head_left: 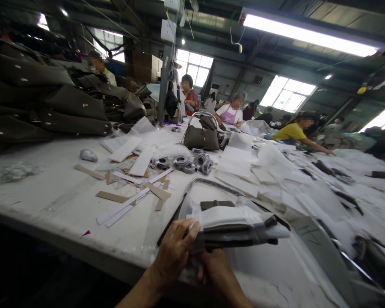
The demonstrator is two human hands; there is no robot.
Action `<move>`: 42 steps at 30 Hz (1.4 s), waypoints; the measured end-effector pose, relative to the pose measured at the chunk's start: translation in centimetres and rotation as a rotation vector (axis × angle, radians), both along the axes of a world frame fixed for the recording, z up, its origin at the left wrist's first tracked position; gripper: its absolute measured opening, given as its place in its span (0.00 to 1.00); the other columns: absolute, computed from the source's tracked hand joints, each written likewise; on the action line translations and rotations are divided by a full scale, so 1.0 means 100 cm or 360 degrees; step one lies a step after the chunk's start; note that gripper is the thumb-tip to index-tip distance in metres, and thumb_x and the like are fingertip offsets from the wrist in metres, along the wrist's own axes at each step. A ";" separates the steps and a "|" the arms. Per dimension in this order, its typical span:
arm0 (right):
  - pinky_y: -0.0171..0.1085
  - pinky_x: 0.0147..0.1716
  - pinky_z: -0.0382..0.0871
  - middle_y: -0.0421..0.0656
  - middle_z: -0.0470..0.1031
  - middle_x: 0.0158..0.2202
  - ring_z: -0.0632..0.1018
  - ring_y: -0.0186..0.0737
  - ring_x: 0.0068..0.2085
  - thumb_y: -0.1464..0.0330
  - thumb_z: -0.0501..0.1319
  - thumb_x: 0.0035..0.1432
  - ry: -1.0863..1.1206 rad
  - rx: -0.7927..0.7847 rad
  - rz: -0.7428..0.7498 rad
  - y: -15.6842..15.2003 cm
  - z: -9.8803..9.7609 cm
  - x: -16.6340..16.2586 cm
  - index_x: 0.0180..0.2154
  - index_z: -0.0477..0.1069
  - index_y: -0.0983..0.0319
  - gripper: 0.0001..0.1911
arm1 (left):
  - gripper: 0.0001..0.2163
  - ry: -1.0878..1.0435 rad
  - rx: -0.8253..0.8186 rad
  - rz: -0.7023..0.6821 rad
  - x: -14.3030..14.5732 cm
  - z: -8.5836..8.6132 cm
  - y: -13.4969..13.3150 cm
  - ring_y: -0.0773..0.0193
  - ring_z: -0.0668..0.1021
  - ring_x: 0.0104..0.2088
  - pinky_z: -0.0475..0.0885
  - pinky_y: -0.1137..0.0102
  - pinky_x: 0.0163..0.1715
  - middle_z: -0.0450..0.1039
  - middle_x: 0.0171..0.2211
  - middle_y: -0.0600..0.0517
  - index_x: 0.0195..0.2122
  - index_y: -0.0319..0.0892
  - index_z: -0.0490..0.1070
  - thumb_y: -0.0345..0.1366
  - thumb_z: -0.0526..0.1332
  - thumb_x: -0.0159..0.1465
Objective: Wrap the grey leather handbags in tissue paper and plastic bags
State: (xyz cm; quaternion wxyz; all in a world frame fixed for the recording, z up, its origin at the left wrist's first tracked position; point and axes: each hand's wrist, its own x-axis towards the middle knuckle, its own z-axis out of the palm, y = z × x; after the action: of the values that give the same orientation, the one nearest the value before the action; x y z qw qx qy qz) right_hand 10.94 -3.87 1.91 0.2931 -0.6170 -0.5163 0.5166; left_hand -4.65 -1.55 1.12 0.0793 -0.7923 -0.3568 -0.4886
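A dark grey-brown handbag [234, 236] lies on its side at the table's near edge, partly covered by white wrapping sheet [231, 216] and clear plastic. Its handle [216, 183], wrapped in film, arches away from me. My left hand [176, 241] is closed on the bag's left end, thumb and fingers pressed against the wrapping. Just beside it, my right hand [220, 267] grips the near lower edge from below. Some of its fingers are hidden under the bag.
Paper and card strips [125, 209] lie scattered to the left. Tape-like grey rolls [181, 161] and an upright handbag [201, 136] stand farther back. Dark bags [45, 94] are piled at the left; white sheets [282, 171] spread right. Several people work beyond the table [67, 231].
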 end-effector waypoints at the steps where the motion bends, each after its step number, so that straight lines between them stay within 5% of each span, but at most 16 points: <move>1: 0.32 0.13 0.57 0.42 0.72 0.17 0.66 0.33 0.13 0.52 0.60 0.50 0.0174 -0.0108 -0.0106 -0.005 -0.001 -0.001 0.25 0.75 0.63 0.20 | 0.24 0.0044 0.0002 -0.0019 0.001 -0.001 -0.001 0.57 0.73 0.51 0.74 0.63 0.49 0.71 0.49 0.43 0.59 0.40 0.66 0.20 0.48 0.64; 8: 0.28 0.11 0.57 0.44 0.77 0.26 0.66 0.27 0.14 0.46 0.71 0.36 0.0738 -0.0315 -0.0221 -0.029 0.005 0.007 0.27 0.69 0.65 0.30 | 0.21 0.0288 -0.0059 -0.0173 -0.002 0.000 -0.004 0.54 0.67 0.62 0.71 0.59 0.56 0.69 0.57 0.42 0.62 0.39 0.63 0.25 0.49 0.69; 17: 0.28 0.11 0.59 0.40 0.75 0.23 0.70 0.30 0.14 0.43 0.65 0.45 0.0528 -0.0234 0.0035 -0.042 0.004 0.003 0.29 0.64 0.62 0.29 | 0.23 0.0275 -0.0116 -0.0298 -0.008 0.002 -0.001 0.56 0.67 0.62 0.71 0.58 0.57 0.71 0.57 0.43 0.63 0.38 0.61 0.22 0.49 0.67; 25: 0.26 0.12 0.55 0.40 0.76 0.22 0.70 0.28 0.14 0.54 0.63 0.53 0.0526 -0.0249 0.0396 -0.052 0.006 0.018 0.29 0.67 0.63 0.18 | 0.23 0.0231 -0.0137 -0.0344 -0.006 0.001 -0.002 0.56 0.67 0.62 0.71 0.59 0.58 0.71 0.56 0.43 0.62 0.37 0.62 0.21 0.51 0.66; 34: 0.26 0.15 0.59 0.41 0.76 0.23 0.72 0.30 0.17 0.59 0.67 0.49 0.0507 -0.0451 0.0726 -0.047 0.006 0.033 0.28 0.72 0.65 0.15 | 0.25 0.0193 -0.0135 -0.0374 -0.006 -0.003 -0.001 0.58 0.70 0.59 0.72 0.60 0.57 0.72 0.54 0.45 0.63 0.40 0.62 0.20 0.50 0.64; 39: 0.26 0.21 0.63 0.35 0.76 0.23 0.73 0.29 0.22 0.59 0.71 0.49 0.0233 -0.0325 0.1383 -0.051 0.052 0.045 0.32 0.81 0.62 0.13 | 0.22 0.0214 -0.0158 -0.0426 -0.005 -0.001 0.000 0.57 0.72 0.56 0.73 0.60 0.55 0.74 0.52 0.46 0.59 0.41 0.65 0.21 0.49 0.66; 42: 0.29 0.27 0.68 0.38 0.79 0.26 0.77 0.33 0.27 0.59 0.67 0.58 0.0183 0.0203 0.1196 -0.042 0.092 0.049 0.35 0.82 0.61 0.11 | 0.20 0.0243 -0.0172 -0.0442 -0.005 0.001 0.000 0.56 0.72 0.56 0.73 0.58 0.55 0.75 0.51 0.45 0.59 0.41 0.66 0.23 0.49 0.68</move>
State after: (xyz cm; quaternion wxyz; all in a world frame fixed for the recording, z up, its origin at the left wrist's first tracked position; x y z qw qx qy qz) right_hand 15.80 -8.04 11.07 0.1495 -0.3352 -0.7203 0.5886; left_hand -5.14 -1.58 1.21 -0.0048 -0.8720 -0.2625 -0.4132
